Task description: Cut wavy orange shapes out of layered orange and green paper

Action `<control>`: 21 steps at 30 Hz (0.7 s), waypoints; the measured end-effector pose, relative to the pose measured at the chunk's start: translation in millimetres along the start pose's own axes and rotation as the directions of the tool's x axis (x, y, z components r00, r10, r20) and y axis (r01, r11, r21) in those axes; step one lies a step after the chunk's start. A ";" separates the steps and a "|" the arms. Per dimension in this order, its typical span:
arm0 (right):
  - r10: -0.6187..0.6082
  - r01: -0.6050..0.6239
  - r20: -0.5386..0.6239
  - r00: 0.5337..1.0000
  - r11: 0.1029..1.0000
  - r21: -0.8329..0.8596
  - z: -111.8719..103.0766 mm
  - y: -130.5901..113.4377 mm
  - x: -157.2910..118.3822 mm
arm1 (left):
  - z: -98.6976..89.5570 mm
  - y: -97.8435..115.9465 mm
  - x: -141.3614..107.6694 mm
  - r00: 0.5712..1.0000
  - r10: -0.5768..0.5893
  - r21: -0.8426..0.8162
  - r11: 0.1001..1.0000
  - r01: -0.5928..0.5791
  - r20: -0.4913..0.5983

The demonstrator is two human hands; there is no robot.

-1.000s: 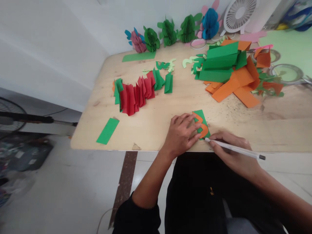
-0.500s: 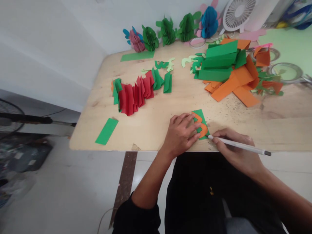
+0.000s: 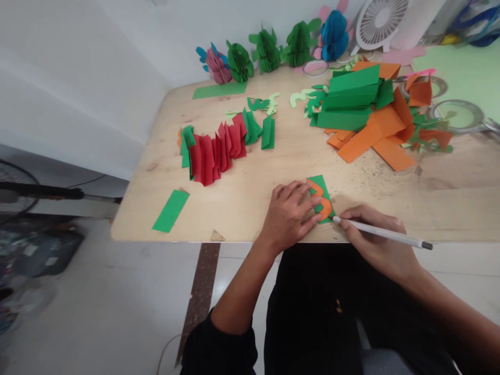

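My left hand (image 3: 289, 211) lies spread on the table, its fingertips pressing an orange paper cutout (image 3: 324, 209) with a curved edge like a 3. Under the cutout is a green paper rectangle (image 3: 317, 181), partly covered by my fingers. Between the thumb and fingers of my right hand (image 3: 375, 234) is a white pen (image 3: 385, 233) with a dark end cap. The pen's tip rests at the lower right edge of the cutout, on or close to the green paper. Another green paper strip (image 3: 171, 211) lies to the left, apart from both hands.
Red folded papers (image 3: 213, 153) stand left of centre. Green folded papers (image 3: 347, 99) and orange strips (image 3: 386, 125) pile up at right, near scissors (image 3: 461, 112). Along the wall are several paper honeycomb figures (image 3: 268, 50) and a small white fan (image 3: 380, 21). The table's front edge (image 3: 242, 241) runs beside my wrists.
The view has shifted very slightly. Both hands, the cutout and the pen look almost the same as before.
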State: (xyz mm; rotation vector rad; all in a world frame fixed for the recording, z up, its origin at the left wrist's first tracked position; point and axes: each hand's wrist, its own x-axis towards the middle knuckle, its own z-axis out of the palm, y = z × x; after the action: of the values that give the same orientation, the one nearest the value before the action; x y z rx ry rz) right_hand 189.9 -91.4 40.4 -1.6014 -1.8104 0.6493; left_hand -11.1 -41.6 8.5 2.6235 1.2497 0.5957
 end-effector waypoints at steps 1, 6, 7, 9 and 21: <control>0.003 -0.003 -0.002 1.000 1.000 0.003 0.1 -0.5 0.0 | -0.1 0.1 0.0 1.000 -0.003 0.001 1.000 0.003 0.003; -0.001 0.001 -0.013 1.000 1.000 -0.004 0.8 -0.9 -0.2 | -0.1 0.3 -0.1 1.000 -0.004 0.000 1.000 0.004 0.007; -0.003 0.002 -0.015 1.000 1.000 -0.004 0.9 -0.7 -0.4 | 0.0 0.1 -0.1 1.000 -0.002 0.001 1.000 0.002 0.006; -0.004 0.004 -0.020 1.000 1.000 -0.003 1.0 -0.4 -0.7 | 0.3 -0.3 -0.1 1.000 0.002 0.005 1.000 -0.002 0.006; -0.014 0.013 -0.053 0.998 1.000 -0.026 1.2 -0.2 -0.7 | 0.0 0.1 -0.1 1.000 -0.002 -0.004 1.000 0.002 0.008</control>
State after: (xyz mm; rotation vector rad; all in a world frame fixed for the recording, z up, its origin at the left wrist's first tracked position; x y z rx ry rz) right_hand 189.0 -92.0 39.6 -1.6064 -1.7956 0.5741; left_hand -11.1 -41.8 8.5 2.6181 1.2474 0.5858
